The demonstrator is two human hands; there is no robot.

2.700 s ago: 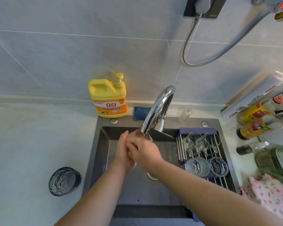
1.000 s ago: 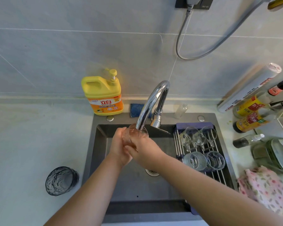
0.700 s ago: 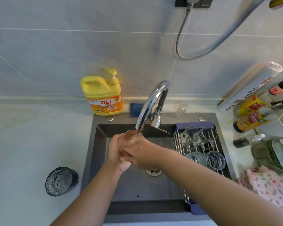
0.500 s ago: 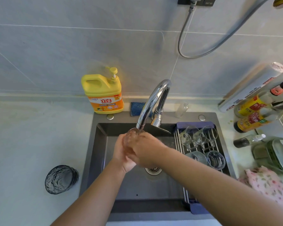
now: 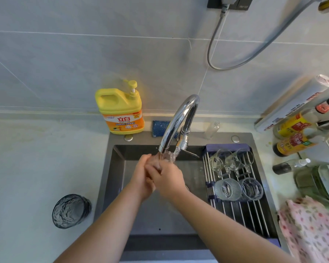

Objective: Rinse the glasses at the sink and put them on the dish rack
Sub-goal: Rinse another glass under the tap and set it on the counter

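1. Over the dark sink (image 5: 160, 215), we see two hands meet beneath the chrome faucet (image 5: 179, 118), where running water pours onto a clear glass (image 5: 167, 157).
2. The left hand (image 5: 141, 177) curls its grip around the clear glass from the left, fingers bent against it.
3. The right hand (image 5: 168, 180) closes its grip on the same glass from the right, its fingers overlapping those of the left hand. We make out only the top of the glass at the spout, because the hands hide the rest of it.
4. The dish rack (image 5: 245, 215), a mat of steel bars, spans the right part of the sink and carries four glasses. Two tipped glasses (image 5: 219, 162) lie on their sides at the far end. Two ribbed tumblers (image 5: 227, 188) sit side by side just nearer to us, and we cannot tell which way their mouths face.
5. A dark textured glass (image 5: 70, 210) stands on the pale desk (image 5: 27, 168) left of the sink, well apart from the hands.
6. Along the back edge, we note a yellow dish soap bottle (image 5: 122, 111), a blue sponge (image 5: 160, 128) behind the faucet and a small clear bottle (image 5: 213, 130).
7. To the right of the sink lie sauce bottles (image 5: 292, 145), a white roll (image 5: 292, 103), a spray bottle (image 5: 291, 166) and a pink floral cloth (image 5: 311, 228).
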